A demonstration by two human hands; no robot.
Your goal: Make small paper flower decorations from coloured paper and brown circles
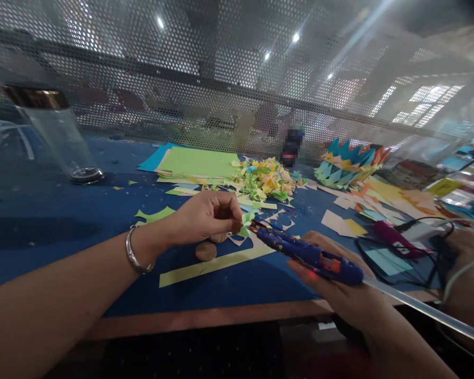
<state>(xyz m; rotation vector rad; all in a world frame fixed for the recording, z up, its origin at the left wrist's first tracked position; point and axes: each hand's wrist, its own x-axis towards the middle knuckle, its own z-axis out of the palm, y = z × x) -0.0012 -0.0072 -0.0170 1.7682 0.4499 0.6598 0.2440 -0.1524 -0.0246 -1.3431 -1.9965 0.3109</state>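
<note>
We are observing the left hand (205,215) pinching a small green paper piece (246,223) above the blue table (134,295), while the right hand (339,295) is gripping a glue gun (300,250), its nozzle pointing at the paper. We are judging that a slip could be burning the pinching fingertips or crushing the folds. A yellow strip (213,267) and brown discs (206,251) are lying below, risking drips; a paper heap (266,179) is crowding the space beyond.
</note>
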